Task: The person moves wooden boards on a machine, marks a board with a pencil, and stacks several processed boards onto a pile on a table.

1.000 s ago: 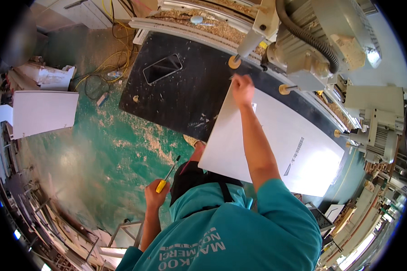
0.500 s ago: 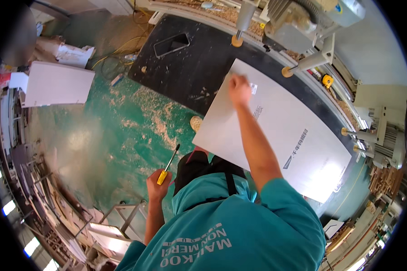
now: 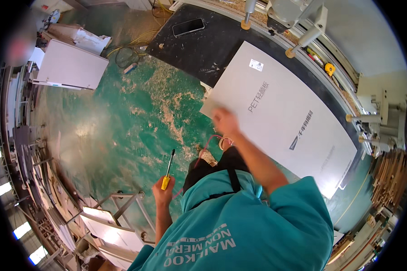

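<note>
My left hand (image 3: 162,189) is closed around the yellow handle of a screwdriver (image 3: 165,182). Its thin metal shaft points up and away over the green floor, with a dark tip. A long pale board (image 3: 280,117) lies on the black machine table, with a white label near its far end and dark printing along it. Over the board's left edge, near its front-left corner, is my right hand (image 3: 224,121), slightly blurred. Its fingers look curled in, and whatever they may hold is hidden.
A phone (image 3: 188,27) lies on the black table (image 3: 199,49). Metal posts with round tan pads (image 3: 290,53) and a yellow tape measure (image 3: 329,69) line the machine side. Sawdust covers parts of the green floor (image 3: 135,131). White panels (image 3: 72,63) stand at the far left; a metal-framed cart (image 3: 122,212) is nearer.
My right hand has come from beside the label, back along the board's left edge toward me. The screwdriver remains in my left hand. The view has shifted, showing both shoes and a pink hose.
</note>
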`<state>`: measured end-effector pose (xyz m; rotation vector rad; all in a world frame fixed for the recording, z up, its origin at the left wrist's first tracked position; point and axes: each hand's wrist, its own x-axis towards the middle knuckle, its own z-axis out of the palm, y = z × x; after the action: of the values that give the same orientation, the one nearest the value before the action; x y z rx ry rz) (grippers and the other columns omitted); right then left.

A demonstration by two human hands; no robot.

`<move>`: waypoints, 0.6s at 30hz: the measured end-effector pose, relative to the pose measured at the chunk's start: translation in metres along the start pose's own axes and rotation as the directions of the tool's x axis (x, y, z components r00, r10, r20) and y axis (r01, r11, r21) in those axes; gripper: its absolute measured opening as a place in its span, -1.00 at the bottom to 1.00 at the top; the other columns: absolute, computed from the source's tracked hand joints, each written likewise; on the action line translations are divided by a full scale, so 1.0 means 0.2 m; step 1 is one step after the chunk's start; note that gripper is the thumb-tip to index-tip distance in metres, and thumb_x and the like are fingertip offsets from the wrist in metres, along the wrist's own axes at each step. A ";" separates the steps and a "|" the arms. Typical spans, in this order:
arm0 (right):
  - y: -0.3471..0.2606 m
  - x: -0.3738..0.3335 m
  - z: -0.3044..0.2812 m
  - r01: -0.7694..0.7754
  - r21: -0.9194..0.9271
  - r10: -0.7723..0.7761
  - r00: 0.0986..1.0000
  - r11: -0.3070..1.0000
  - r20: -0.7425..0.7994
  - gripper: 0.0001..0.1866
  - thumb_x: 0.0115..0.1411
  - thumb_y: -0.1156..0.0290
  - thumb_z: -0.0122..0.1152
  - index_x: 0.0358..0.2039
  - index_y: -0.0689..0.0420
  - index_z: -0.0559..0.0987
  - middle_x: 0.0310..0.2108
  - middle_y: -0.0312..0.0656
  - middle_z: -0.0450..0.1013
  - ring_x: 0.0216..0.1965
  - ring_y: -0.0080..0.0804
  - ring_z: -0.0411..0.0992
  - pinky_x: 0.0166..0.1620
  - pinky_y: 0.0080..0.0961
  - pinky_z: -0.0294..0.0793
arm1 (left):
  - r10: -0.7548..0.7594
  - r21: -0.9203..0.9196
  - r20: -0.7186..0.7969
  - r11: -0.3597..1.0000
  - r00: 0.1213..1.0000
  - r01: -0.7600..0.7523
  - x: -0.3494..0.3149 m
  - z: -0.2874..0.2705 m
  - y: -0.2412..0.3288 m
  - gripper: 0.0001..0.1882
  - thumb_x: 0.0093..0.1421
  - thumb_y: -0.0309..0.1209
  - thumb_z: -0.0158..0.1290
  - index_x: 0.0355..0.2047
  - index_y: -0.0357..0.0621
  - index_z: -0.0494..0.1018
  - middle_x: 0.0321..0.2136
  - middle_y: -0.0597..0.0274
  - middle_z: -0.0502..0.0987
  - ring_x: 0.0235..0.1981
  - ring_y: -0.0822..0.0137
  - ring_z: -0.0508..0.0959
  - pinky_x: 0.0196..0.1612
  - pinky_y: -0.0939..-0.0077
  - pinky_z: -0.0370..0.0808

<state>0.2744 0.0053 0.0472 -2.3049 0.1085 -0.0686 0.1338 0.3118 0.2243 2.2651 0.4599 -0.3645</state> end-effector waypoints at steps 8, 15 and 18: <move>-0.18 -0.01 0.20 -0.279 -0.098 0.262 0.953 0.955 -0.155 -0.74 0.26 0.24 -0.03 -0.36 0.06 0.60 -0.39 0.04 0.52 -0.32 -0.02 0.53 -0.27 -0.09 0.51 | 0.075 -0.046 -0.057 0.996 0.996 -0.078 -0.17 -0.18 -0.32 -0.73 0.15 -0.27 0.23 -0.40 -0.27 0.54 -0.66 0.15 0.46 -0.61 0.40 0.44 -0.47 0.41 0.40; -0.59 -0.65 0.44 0.152 -0.108 -0.103 0.926 0.983 0.363 -0.81 0.16 0.31 0.05 -0.29 0.05 0.58 -0.29 -0.07 0.49 -0.21 -0.06 0.50 -0.17 -0.10 0.52 | 0.126 0.159 0.249 0.973 0.960 -0.169 -0.14 -0.13 -0.49 -0.63 0.08 -0.10 0.24 -0.50 -0.21 0.58 -0.67 0.15 0.53 -0.64 0.27 0.50 -0.47 0.34 0.43; -0.27 -0.76 0.05 -0.055 -0.174 0.068 0.995 0.983 0.069 -0.82 0.09 0.41 0.15 -0.27 0.06 0.59 -0.18 -0.08 0.49 -0.12 -0.04 0.49 -0.14 -0.12 0.53 | 0.044 0.195 0.390 0.972 0.920 -0.129 -0.04 -0.07 -0.54 -0.57 0.03 0.00 0.23 -0.56 -0.17 0.61 -0.69 0.18 0.57 -0.62 0.21 0.58 -0.45 0.29 0.48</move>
<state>0.1264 0.0638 0.0785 -2.4710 0.1526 0.0616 0.0823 0.3885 0.1673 2.3350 0.1174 -0.8293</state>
